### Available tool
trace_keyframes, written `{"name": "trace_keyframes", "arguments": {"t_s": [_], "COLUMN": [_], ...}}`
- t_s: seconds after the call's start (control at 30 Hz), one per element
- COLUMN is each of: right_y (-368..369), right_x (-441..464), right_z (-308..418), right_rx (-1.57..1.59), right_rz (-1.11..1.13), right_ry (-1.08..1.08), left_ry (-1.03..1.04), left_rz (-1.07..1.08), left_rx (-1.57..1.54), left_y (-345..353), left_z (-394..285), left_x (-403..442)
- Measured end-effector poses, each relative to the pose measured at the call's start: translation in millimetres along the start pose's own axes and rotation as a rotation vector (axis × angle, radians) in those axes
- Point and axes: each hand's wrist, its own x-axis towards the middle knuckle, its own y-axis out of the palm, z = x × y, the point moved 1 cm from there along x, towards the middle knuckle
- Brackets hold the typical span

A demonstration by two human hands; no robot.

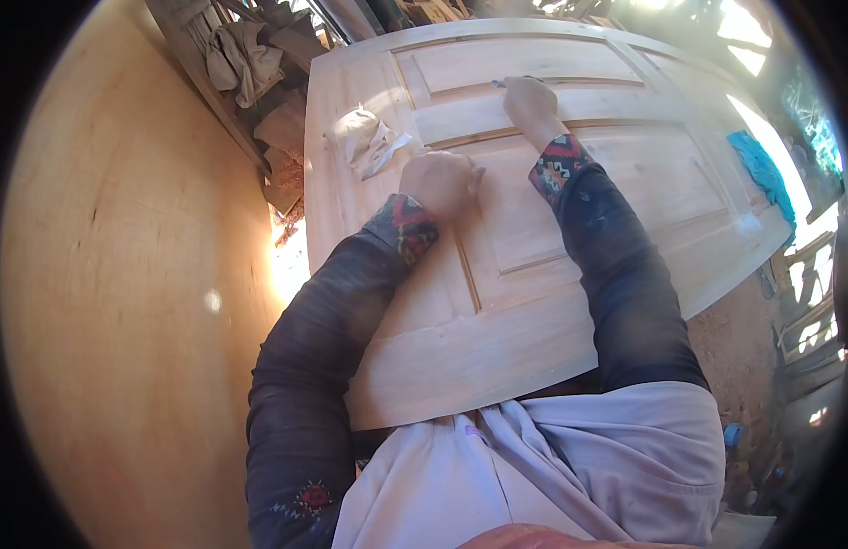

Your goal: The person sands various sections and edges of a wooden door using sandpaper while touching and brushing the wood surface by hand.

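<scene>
A pale wooden panel door (479, 352) with raised mouldings lies flat in front of me. My left hand (439, 186) is closed and rests on the door by the corner of a recessed panel; its fingers are curled under, so anything in them is hidden. Farther off, my right hand (532, 104) is closed low over the moulding of the far panel. From its fingers pokes a small bluish-grey piece (500, 83), too little of it showing to name. A crumpled whitish cloth or paper (367, 142) lies on the door left of my left hand.
A large smooth wooden board (140, 302) stands close on my left. Turquoise cloth (762, 174) hangs over the door's right edge. Wood scraps (291, 128) and a beige cloth (245, 59) lie beyond the board. More timber pieces (813, 311) are stacked at right.
</scene>
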Motion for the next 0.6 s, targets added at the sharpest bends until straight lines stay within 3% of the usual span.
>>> {"name": "trace_keyframes", "arguments": {"t_s": [0.07, 0.13, 0.23, 0.33, 0.43, 0.6], "right_y": [-7, -7, -5, -6, -17, -28], "right_x": [-7, -9, -5, -8, -4, 2], "right_z": [-5, -6, -1, 1, 3, 21], "right_rx": [0.118, 0.129, 0.156, 0.256, 0.33, 0.325], "right_rz": [-0.205, -0.2, -0.188, -0.255, -0.174, -0.253], "right_ry": [-0.016, -0.021, -0.027, -0.07, 0.042, -0.071], "left_ry": [0.029, 0.022, -0.231, -0.274, -0.274, -0.133], "left_rz": [-0.213, -0.356, 0.124, 0.086, 0.074, 0.041], "left_rx": [0.074, 0.271, 0.209, 0.165, 0.08, 0.025], "left_y": [18, 27, 31, 54, 59, 53], "left_z": [8, 14, 22, 30, 31, 32], "left_x": [10, 25, 57, 78, 81, 60]}}
